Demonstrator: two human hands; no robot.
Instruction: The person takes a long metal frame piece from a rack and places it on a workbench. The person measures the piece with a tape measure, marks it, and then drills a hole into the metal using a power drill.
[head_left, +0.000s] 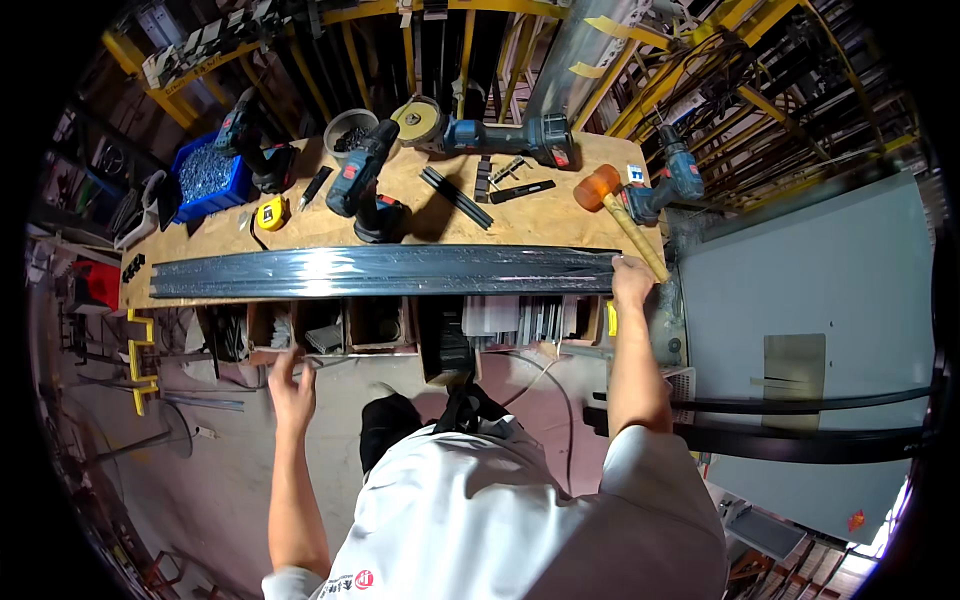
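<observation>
Along the near edge of the table [560, 215], in the head view, lie long, dark, glossy profiles [400, 270]. The right hand [632, 282] has its fingers clamped on their right end. The left hand [292, 390] hangs nearer and to the left, off the table, fingers loosely curled and apart. An orange-headed mallet [597, 187] lies at the right — its handle beside the right hand. Beyond it is a white-and-blue printed label [636, 174]; far left, a yellow tape measure [270, 213] bears a pale label. A round red emblem [364, 579] with dark lettering marks the shirt [470, 500].
</observation>
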